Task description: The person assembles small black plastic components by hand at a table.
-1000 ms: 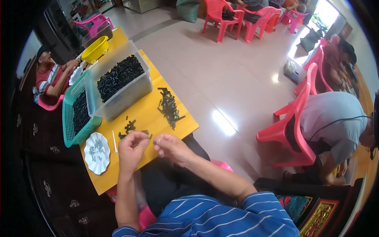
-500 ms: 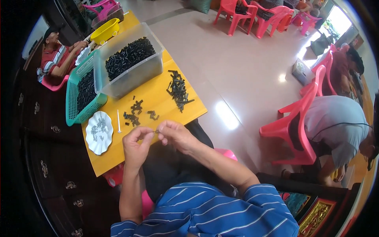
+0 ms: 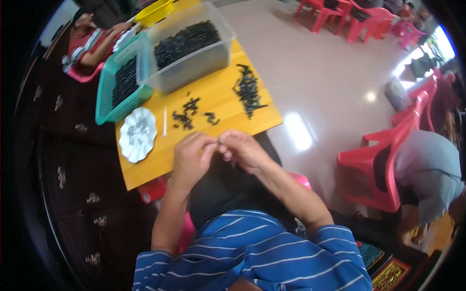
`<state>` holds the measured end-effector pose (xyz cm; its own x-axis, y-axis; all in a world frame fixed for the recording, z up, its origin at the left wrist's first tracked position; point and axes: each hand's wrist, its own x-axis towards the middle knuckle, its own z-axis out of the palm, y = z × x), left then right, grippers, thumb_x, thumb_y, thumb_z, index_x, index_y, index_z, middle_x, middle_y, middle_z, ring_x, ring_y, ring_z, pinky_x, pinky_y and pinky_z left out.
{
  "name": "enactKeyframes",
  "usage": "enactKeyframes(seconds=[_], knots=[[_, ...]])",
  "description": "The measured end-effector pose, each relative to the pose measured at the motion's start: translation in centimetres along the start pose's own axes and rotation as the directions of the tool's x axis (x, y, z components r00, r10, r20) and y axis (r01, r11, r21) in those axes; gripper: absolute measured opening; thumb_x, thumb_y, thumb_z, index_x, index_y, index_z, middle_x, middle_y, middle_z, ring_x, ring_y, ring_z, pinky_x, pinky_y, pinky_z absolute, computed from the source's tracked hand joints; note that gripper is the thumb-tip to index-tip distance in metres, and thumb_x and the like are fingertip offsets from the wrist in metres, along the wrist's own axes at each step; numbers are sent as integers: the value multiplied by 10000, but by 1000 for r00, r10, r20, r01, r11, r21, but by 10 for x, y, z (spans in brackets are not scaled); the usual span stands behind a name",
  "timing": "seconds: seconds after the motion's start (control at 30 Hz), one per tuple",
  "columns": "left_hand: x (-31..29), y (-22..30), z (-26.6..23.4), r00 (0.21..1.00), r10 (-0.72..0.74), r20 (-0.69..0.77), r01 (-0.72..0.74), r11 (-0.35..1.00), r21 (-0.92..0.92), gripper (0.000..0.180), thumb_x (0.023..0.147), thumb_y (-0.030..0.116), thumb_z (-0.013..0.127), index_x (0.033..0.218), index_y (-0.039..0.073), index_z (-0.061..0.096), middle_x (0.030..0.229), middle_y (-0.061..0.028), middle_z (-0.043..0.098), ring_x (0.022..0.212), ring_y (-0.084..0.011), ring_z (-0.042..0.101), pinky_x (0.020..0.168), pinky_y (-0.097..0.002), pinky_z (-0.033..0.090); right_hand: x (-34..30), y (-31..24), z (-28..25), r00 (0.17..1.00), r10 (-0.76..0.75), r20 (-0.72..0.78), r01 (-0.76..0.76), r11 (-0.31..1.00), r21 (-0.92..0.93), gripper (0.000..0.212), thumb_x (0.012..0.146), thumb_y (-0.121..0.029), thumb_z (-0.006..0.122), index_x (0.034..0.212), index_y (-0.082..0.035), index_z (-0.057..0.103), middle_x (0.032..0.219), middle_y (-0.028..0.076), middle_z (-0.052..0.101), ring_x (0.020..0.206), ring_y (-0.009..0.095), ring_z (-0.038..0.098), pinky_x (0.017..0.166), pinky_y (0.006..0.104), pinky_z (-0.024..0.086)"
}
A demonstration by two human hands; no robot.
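My left hand (image 3: 191,154) and my right hand (image 3: 244,149) meet fingertip to fingertip just off the table's near edge, above my dark trousers. Both are closed in a pinch around a tiny dark piece (image 3: 220,142), too small and blurred to name. Beyond them on the yellow table (image 3: 194,89) lie a loose cluster of short black tube-like pieces (image 3: 186,115), a few more pieces (image 3: 211,118) beside it, and a larger heap of longer black pieces (image 3: 249,92) to the right. A white scalloped plate (image 3: 125,148) holds small greyish bits, and a thin white stick (image 3: 165,122) lies alongside.
A clear plastic bin (image 3: 196,72) and a green basket (image 3: 108,114), both full of black pieces, stand at the back left, with a yellow basin (image 3: 155,13) behind. One person (image 3: 94,43) sits at far left; another (image 3: 427,165) bends near a pink chair (image 3: 371,157).
The whole view has shifted, so the table and its contents appear higher and farther right. Both hands remain pinched together at the fingertips.
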<state>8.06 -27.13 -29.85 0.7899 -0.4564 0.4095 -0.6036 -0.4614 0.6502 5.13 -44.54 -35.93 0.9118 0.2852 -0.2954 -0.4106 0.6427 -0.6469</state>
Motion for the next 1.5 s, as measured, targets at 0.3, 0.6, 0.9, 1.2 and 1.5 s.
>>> enactKeyframes(seconds=[0.3,0.6,0.9,1.2,1.5], knots=[[-10,-13,2,897,-431,99,420,760,-496,106,902,-3,718,1006,-23,732,836,13,696,745,-47,623,688,-214,513,-1,-1,4,999,-21,27,20,999,28,141,1014,-219,650,1000,-81,630,829,16,684,665,71,598,640,204,495],[-8,1,0,979,-202,-40,196,973,-123,113,856,-6,729,969,-13,724,852,-136,734,707,-232,705,650,-308,545,-1,1,5,992,-129,-1,128,987,-102,152,1020,-237,639,1007,-88,615,819,5,677,667,65,606,560,211,507],[-16,-3,16,983,-61,-175,47,996,-82,138,824,-31,737,955,5,710,867,-135,721,779,-300,697,708,-354,547,1,5,-5,996,-61,69,55,995,89,144,1020,-204,637,1005,-61,631,818,25,689,642,82,619,649,231,540],[-6,-8,6,993,92,-77,-87,994,65,94,851,-11,724,940,-20,694,829,-145,702,738,-288,688,674,-336,533,4,8,-9,987,41,155,-83,958,275,144,1025,-213,635,995,-72,628,811,22,685,645,77,627,699,246,571],[-4,-1,-6,1000,13,2,-14,999,52,75,859,4,716,928,-14,693,804,-135,701,722,-274,684,654,-335,523,3,7,-3,991,-74,111,65,994,84,152,1028,-226,639,1018,-75,620,849,32,704,675,74,632,687,224,551]])
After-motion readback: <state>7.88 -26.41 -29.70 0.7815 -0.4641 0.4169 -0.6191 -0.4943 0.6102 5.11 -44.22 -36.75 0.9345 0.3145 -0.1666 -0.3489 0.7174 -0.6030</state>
